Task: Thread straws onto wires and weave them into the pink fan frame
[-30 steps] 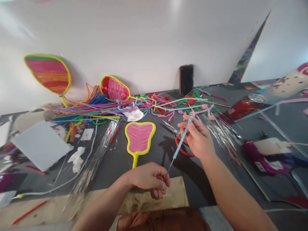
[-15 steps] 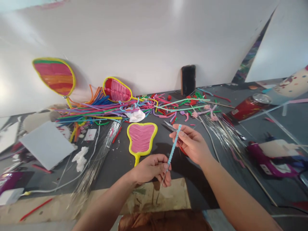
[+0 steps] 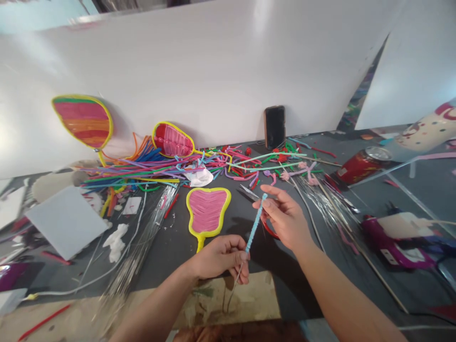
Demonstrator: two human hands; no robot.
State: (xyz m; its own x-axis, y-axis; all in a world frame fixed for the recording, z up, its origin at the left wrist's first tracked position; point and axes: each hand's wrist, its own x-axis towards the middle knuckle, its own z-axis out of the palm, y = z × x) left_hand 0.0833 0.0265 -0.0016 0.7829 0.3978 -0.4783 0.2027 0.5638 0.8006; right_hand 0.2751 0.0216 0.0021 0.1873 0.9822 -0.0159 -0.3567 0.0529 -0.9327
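A light blue pipe cleaner, wound in a tight coil, slants between my hands above the table. My left hand pinches its lower end, where a thin wire sticks out downward. Thumb and fingers of my right hand close on the upper end. Behind the right hand lie scissors with red handles, partly hidden. Just left of the coil, a pink fan-shaped piece with a yellow fuzzy rim rests flat on the dark table.
Loose coloured pipe cleaners are heaped along the back. Bundles of thin wire lie left and right. A phone leans on the white wall. At right are a red can and a purple glue gun; cardboard covers the front edge.
The view has tilted up slightly, so the table sits lower in the picture. Both hands keep their hold on the coiled pipe cleaner, with little other movement.
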